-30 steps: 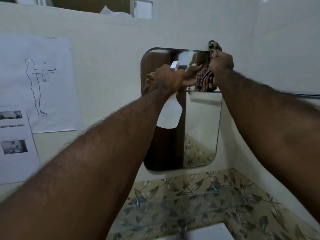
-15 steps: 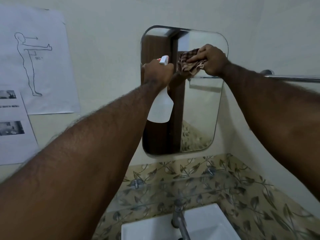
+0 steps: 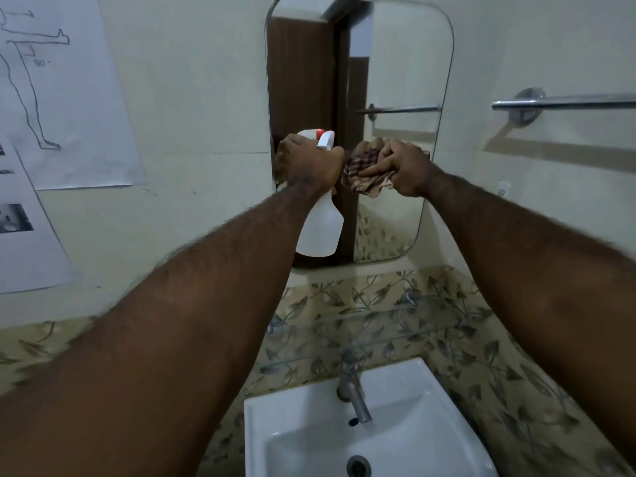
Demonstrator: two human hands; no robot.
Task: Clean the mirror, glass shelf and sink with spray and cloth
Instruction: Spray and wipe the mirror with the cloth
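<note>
A rounded rectangular mirror (image 3: 395,63) hangs on the cream wall. My left hand (image 3: 309,163) grips the neck of a white spray bottle (image 3: 321,228) with a red-and-white nozzle, held against the mirror's left side. My right hand (image 3: 402,166) presses a crumpled brown checked cloth (image 3: 361,173) onto the glass at mid-height. Below the mirror a clear glass shelf (image 3: 378,321) on metal brackets crosses the leaf-patterned tiles. Under the shelf sits a white sink (image 3: 413,425) with a steel tap (image 3: 354,390).
A chrome towel rail (image 3: 564,101) is fixed to the wall at the right. Paper sheets with a figure drawing (image 3: 62,91) and photos (image 3: 20,218) are stuck to the wall at the left. Leaf-patterned tiles (image 3: 499,373) surround the sink.
My right hand has wiped the cloth from the mirror's top edge down to its middle. The left hand with the bottle has dropped too. The view has tilted down, showing more of the sink.
</note>
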